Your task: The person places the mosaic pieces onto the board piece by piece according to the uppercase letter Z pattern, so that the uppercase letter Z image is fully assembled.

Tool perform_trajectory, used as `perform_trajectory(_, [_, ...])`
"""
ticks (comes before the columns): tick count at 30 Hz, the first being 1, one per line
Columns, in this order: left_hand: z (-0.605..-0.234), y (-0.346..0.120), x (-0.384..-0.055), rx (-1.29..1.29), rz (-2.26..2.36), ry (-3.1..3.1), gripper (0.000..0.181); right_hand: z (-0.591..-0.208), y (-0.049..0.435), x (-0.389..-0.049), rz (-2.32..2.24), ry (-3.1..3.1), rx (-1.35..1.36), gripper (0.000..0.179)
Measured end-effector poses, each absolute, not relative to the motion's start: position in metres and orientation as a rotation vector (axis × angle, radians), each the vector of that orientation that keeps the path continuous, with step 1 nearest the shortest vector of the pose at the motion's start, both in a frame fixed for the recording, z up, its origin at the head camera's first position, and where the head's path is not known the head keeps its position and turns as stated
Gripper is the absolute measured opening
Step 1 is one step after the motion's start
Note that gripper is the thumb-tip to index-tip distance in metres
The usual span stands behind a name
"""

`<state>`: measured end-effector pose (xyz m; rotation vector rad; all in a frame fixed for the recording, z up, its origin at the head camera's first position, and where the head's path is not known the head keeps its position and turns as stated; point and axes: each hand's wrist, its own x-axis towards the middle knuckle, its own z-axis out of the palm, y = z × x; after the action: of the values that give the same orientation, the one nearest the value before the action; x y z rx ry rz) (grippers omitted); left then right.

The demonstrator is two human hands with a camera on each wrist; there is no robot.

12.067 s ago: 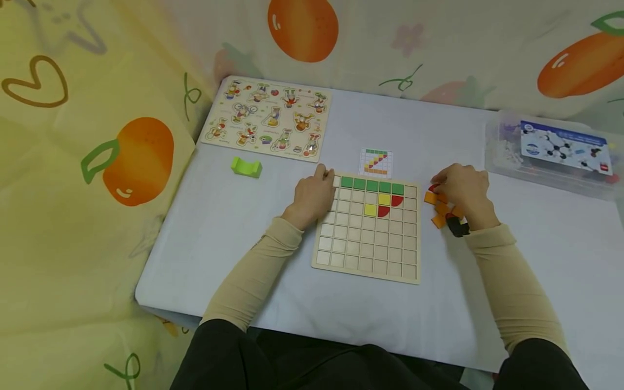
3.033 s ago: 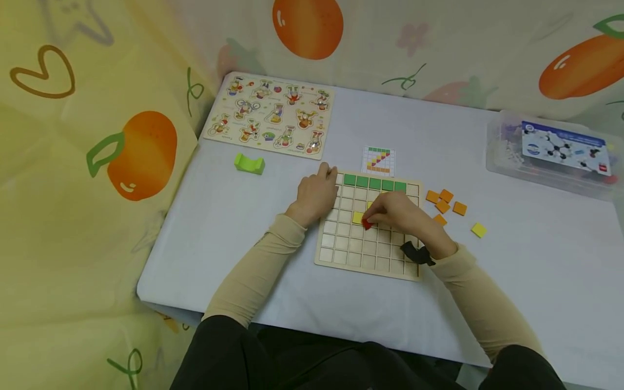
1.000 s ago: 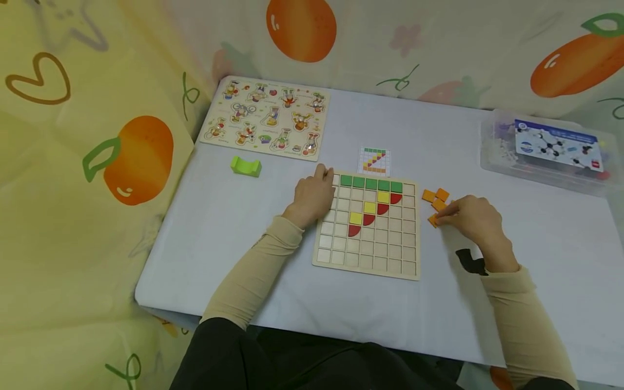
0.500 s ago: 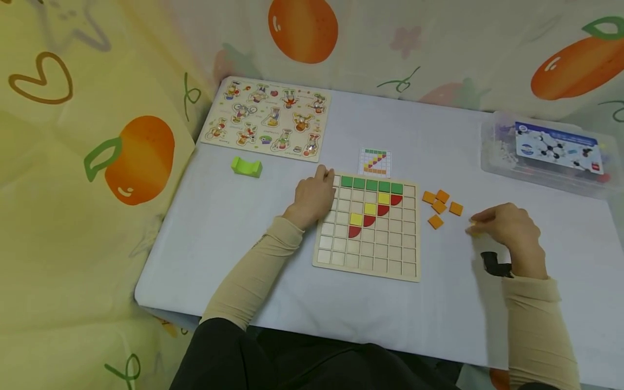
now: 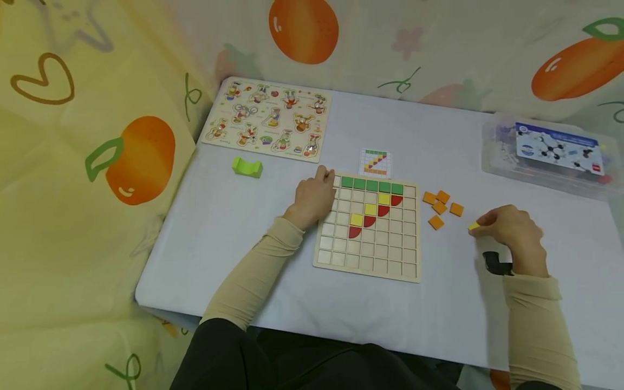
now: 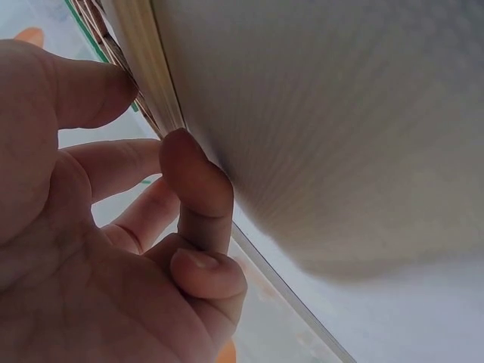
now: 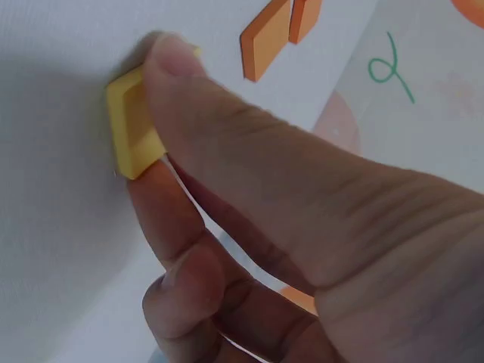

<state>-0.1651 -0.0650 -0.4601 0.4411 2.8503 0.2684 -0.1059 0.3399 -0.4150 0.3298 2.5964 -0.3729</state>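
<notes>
Head, R hand point(image 5: 512, 233) w/ tile point(image 5: 474, 226), box lbl point(image 5: 558, 147) illegible

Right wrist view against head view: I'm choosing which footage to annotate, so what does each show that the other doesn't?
Only the right wrist view shows the lower fingers curled below the thumb, plus a broad face of the yellow tile close up.

Only the head view shows the grid board, the left hand at its edge, the pattern card, the animal puzzle, the green block and the plastic box.

Both show the right hand pinching that tile, orange tiles, white cloth and printed curtain.
</notes>
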Motion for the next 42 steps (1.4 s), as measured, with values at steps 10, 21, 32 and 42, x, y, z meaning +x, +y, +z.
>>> perform_trajectory(10, [-0.463,-0.065,-0.165,0.446,0.279,2.859,0.057,-0.412,0.331,-0.109,-0.457,2.689,0.219,0.037])
perform_trajectory(21, [-0.463,-0.066,-0.164,0.453,0.267,2.862,0.057,-0.406,0.277,-0.125,-0.545,2.746,-0.078,0.032])
perform_trajectory(32, [-0.463,-0.065,-0.164,0.452,0.260,2.857,0.057,-0.416,0.205,-0.133,-0.618,2.640,-0.290,0.021])
perform_trajectory(42, [-0.460,-0.066,-0.163,0.453,0.263,2.852,0.057,-0.429,0.137,-0.136,-0.677,2.559,-0.552,0.014])
